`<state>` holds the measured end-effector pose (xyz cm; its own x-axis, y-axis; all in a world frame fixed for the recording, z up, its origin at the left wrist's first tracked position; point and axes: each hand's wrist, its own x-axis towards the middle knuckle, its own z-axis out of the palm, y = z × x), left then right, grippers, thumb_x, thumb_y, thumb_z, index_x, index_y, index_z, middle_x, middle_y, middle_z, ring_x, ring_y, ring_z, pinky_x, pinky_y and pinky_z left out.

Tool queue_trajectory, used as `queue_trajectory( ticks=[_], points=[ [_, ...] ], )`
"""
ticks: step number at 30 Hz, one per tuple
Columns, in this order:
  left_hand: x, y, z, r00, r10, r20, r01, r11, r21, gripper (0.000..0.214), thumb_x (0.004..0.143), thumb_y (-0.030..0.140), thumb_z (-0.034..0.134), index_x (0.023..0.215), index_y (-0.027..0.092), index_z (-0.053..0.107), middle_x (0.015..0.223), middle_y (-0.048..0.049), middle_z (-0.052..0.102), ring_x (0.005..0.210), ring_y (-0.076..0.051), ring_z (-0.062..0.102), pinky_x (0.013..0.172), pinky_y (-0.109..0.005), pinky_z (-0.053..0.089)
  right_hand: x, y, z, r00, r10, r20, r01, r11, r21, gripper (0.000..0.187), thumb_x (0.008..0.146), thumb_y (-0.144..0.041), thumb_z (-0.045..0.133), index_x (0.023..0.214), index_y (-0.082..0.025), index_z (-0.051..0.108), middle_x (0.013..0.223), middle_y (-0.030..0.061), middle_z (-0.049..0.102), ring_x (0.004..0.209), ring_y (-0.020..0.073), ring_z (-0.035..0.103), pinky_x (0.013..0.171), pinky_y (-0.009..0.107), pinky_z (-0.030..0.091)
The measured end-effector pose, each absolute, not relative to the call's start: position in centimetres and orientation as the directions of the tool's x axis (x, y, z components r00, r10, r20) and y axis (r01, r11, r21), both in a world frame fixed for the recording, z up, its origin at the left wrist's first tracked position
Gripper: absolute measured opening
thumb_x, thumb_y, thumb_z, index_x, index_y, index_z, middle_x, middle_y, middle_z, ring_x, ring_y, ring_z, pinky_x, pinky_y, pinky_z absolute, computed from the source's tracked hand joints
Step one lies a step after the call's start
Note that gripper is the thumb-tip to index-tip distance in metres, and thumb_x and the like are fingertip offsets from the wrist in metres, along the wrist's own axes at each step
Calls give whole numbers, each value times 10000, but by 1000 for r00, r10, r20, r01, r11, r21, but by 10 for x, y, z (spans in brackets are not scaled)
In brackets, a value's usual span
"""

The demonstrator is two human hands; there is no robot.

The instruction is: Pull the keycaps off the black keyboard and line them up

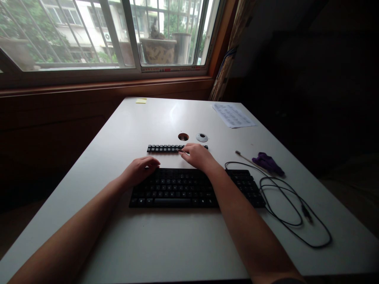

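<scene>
A black keyboard point(173, 193) lies across the desk in front of me. Keycaps show on its lower rows, while its upper part looks flat and dark. Behind it, loose black keycaps point(161, 148) stand lined up in two rows. My left hand point(141, 169) rests at the keyboard's back left corner, fingers loosely bent and apart from the thumb, holding nothing visible. Over the right part of the keycap rows, my right hand point(194, 154) pinches a small, thin dark thing point(182, 151), too small to name. My right forearm hides part of the keyboard.
The keyboard's cable point(286, 189) loops on the right. Near it lie a thin stick-like brush point(248, 159) and a purple cloth point(268, 162). Farther back are a cable hole point(183, 137), its round cover point(201, 137), printed sheets point(233, 115) and a yellow sticky note point(141, 101).
</scene>
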<state>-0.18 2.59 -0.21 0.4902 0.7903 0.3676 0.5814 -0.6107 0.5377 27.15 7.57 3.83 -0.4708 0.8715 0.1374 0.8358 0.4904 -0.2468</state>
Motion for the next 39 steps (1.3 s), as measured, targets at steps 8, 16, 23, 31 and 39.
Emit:
queue_trajectory(
  ticks=[8,16,23,31,39],
  points=[
    [-2,26,-2,502,774,386,581,-633,512,157,950,267,519,961,191,656,896,-39,705,746,-139,666,684,-239,545,273,79,32,-383,913,144,868,409,-281,330,913,-288,543,1228,-291,642,1173,27,687,1008,199,639,859,308,482],
    [-3,26,-3,495,791,360,585,-610,534,150,948,272,528,974,197,656,911,-36,704,764,-141,664,696,-237,547,264,74,27,-424,902,84,882,432,-186,420,913,-293,507,1323,-343,586,1200,26,659,998,230,649,809,330,501],
    [-2,26,-2,492,792,361,581,-608,541,156,949,276,527,969,194,658,908,-36,702,759,-137,660,686,-230,545,262,73,26,-431,901,54,890,434,-138,443,916,-282,499,1351,-334,565,1249,39,627,1009,225,645,832,335,497],
    [-3,27,-4,499,785,367,583,-618,528,154,953,273,525,975,191,654,912,-33,701,767,-137,664,704,-234,538,262,73,25,-440,896,56,887,444,-129,430,919,-291,495,1341,-321,575,1241,45,625,1011,227,645,843,337,499],
    [-3,27,-3,501,791,352,589,-609,531,155,956,276,525,979,193,654,919,-30,700,774,-136,660,711,-234,533,262,73,26,-445,893,61,885,449,-124,429,919,-285,496,1340,-321,577,1235,46,626,1002,228,648,826,339,499]
  ],
)
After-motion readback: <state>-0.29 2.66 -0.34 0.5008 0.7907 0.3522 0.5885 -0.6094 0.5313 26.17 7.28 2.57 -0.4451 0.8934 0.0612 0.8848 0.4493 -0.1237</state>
